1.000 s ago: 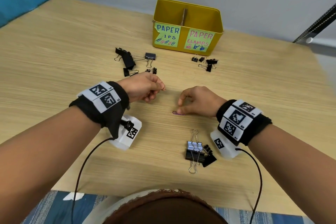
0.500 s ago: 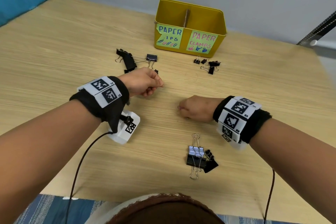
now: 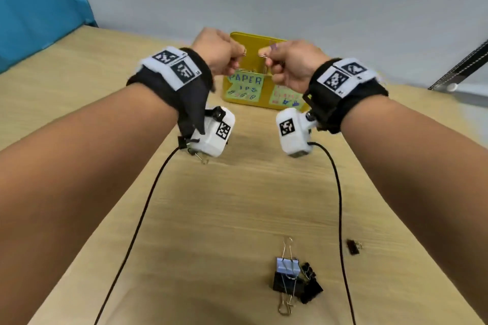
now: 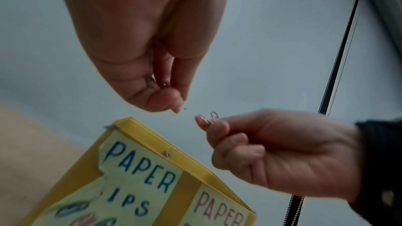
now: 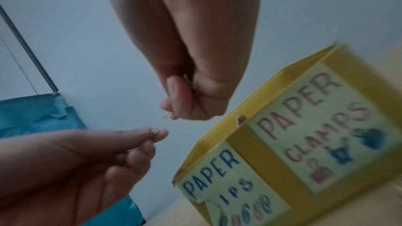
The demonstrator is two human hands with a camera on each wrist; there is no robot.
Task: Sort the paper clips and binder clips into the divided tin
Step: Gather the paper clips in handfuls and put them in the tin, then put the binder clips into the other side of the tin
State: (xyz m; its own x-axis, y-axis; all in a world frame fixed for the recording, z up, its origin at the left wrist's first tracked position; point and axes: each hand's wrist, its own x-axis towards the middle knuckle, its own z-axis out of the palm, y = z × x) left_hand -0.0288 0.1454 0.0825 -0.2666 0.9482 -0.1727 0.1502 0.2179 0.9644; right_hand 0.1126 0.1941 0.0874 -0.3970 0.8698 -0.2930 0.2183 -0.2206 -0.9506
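Both hands hover over the left, "PAPER CLIPS" half of the yellow divided tin (image 3: 266,92). My left hand (image 3: 239,54) pinches a small metal paper clip (image 3: 244,51) between thumb and fingers. Facing it a few centimetres away, my right hand (image 3: 266,58) pinches paper clips (image 3: 262,55) the same way. In the left wrist view the right hand's clips (image 4: 208,118) stick out past its thumb above the tin's rim (image 4: 152,137). The right wrist view shows a clip (image 5: 167,115) at the right fingertips and another clip (image 5: 155,131) in the left hand. The tin's inside is mostly hidden.
On the wooden table near me lie a large binder clip (image 3: 286,276) with a blue-white face, small black binder clips (image 3: 310,283) touching it, and one small clip (image 3: 352,247) to the right. A wire handle (image 3: 202,158) peeks from under the left wrist camera.
Both hands have left the table and moved forward and up to above the tin, each carrying paper clips. The binder clip groups near the tin are now hidden behind the arms.
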